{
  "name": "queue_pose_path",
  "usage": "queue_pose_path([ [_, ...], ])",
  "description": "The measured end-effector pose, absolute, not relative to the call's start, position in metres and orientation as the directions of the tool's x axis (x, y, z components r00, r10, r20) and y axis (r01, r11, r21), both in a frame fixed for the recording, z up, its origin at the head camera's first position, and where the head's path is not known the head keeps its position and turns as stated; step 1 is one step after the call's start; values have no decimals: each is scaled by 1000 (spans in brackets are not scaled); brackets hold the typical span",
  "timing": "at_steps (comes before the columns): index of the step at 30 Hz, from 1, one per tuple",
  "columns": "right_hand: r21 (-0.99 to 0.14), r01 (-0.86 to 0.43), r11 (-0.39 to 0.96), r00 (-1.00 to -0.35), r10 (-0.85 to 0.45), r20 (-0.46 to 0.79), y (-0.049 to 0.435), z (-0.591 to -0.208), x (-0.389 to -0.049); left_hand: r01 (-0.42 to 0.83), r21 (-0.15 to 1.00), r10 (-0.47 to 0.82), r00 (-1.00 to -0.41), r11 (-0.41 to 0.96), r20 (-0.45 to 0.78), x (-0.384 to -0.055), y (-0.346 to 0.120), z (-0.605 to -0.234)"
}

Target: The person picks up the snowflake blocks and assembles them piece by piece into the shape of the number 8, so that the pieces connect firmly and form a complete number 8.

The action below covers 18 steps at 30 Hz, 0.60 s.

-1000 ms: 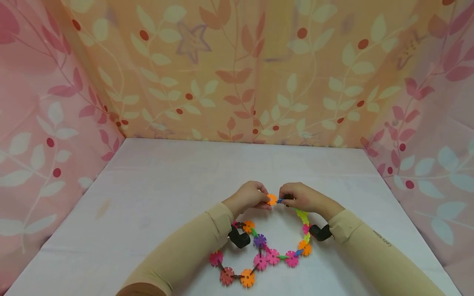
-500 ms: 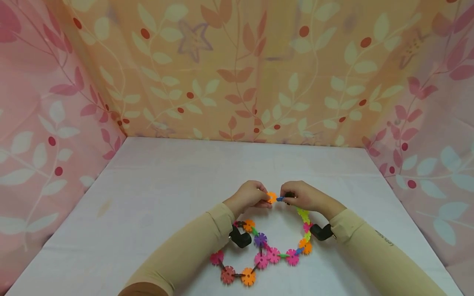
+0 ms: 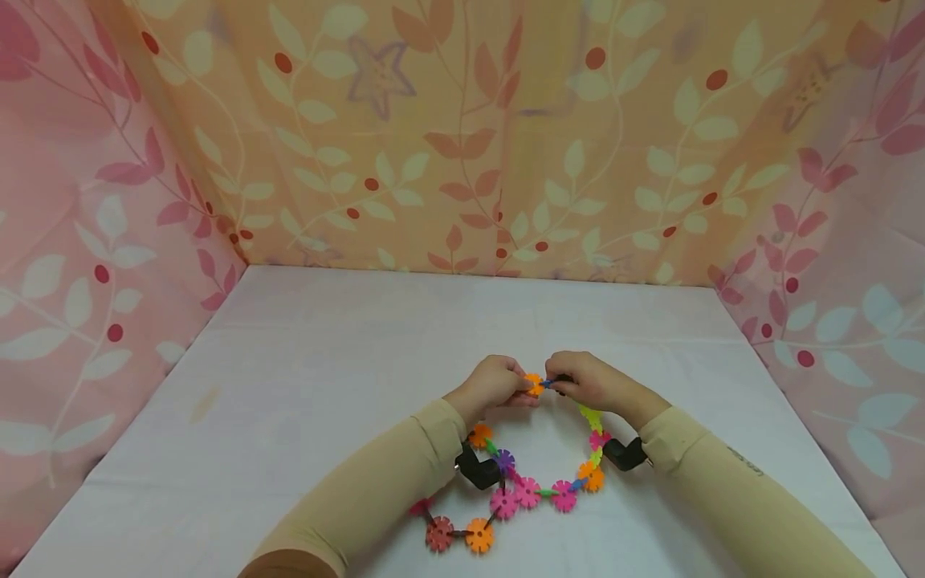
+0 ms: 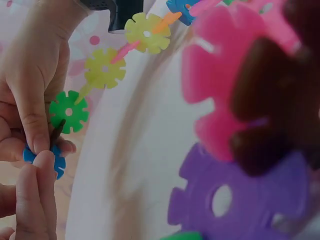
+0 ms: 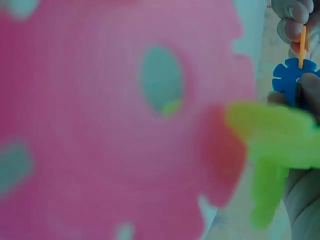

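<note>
My left hand (image 3: 497, 380) pinches an orange notched snowflake disc (image 3: 535, 384). Facing it, the fingers of my right hand (image 3: 591, 380) pinch a blue snowflake disc (image 5: 286, 79). In the right wrist view the orange disc stands edge-on at a notch of the blue one, the two touching. A dark disc links the blue disc to a green disc (image 4: 69, 112), and yellow discs (image 4: 105, 68) follow along the chain. The chain curves down to an orange disc (image 3: 591, 478) and pink discs (image 3: 527, 492), then meets a purple disc (image 3: 504, 461).
A second curve of linked discs lies nearer the front, with an orange disc (image 3: 479, 535) and a brownish-red disc (image 3: 439, 534); my left forearm covers part of it. Black wrist cameras (image 3: 479, 468) hang close above the chain. Patterned cloth walls (image 3: 462, 136) enclose the white table (image 3: 325, 337).
My left hand has shifted slightly right, bringing the orange disc closer to the blue one. The linked chain has slid a little left and away from me. My right hand barely moves.
</note>
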State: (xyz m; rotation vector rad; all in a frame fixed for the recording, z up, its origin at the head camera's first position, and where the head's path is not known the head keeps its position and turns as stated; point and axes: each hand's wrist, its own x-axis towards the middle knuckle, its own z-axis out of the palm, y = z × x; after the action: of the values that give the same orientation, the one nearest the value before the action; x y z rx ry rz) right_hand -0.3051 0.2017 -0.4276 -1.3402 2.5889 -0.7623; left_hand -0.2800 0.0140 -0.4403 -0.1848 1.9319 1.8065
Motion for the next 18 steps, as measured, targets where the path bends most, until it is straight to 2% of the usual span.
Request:
queue_pose_path([
  [4,-475,-732,488,-597,-796,103,200,-428,-307,-390,905,259,-868,171,-423,-281,9,-441],
  [10,-516,-676,526,-625,-781,22,204,-431,-307,-248,886,363,-843,391,-396,-284,-26,-433],
  [18,-555,-589,587,-674,-736,-63,216,-434,-307,-5,725,395,-836,689,-380,-273,-110,-431],
])
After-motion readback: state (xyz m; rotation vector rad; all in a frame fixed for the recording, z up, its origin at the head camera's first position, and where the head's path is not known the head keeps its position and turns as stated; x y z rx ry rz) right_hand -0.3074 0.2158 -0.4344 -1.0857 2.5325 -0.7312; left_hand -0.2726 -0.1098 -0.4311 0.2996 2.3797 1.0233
